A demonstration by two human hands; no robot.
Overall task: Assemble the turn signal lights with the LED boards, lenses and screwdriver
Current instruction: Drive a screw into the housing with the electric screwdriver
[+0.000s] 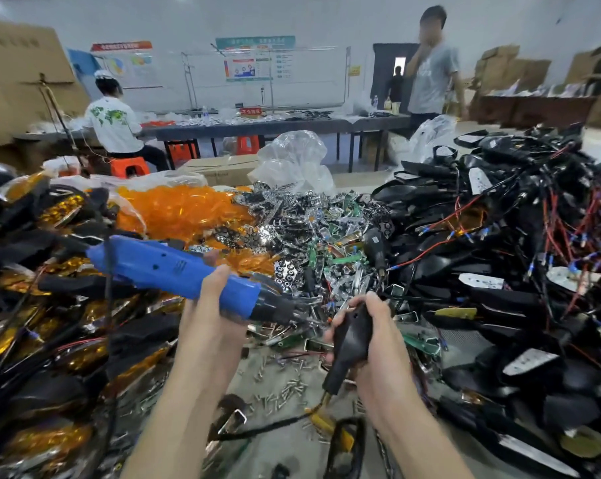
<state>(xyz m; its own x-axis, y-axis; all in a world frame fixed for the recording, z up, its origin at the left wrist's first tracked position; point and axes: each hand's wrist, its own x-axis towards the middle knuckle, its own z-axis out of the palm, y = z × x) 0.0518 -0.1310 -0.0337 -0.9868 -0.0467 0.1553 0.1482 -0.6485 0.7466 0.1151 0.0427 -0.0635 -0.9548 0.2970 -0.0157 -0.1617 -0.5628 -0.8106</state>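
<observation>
From the head camera, my left hand [210, 314] is wrapped round the blue screwdriver [167, 266], with the thumb over the barrel and the fingers curled underneath. Its black nose points toward my other hand. My right hand [383, 335] grips a black turn signal housing [350, 338]. The fingers are closed round its far side, and the stalk hangs below my palm with a wire trailing off it. The driver's tip sits just left of my right fingertips, near the housing's upper end but apart from it (blur hides whether a screw rides on the bit).

Loose screws [282, 387] lie on the bench below and between my wrists. Beyond my left fingers is the heap of orange lenses [185, 210]. Beyond my right fingers is a silvery tangle with green LED boards [330, 250] in it. Off past my right knuckles are stacked wired shells [499, 236].

I judge this to be the fastening step, with the driver being brought to the housing. I cannot tell whether a board or lens is seated in it. The next move calls for lining the bit square with the screw hole and bracing the housing against the twist. Then I press straight in, so the bit doesn't skid off onto my fingers.
</observation>
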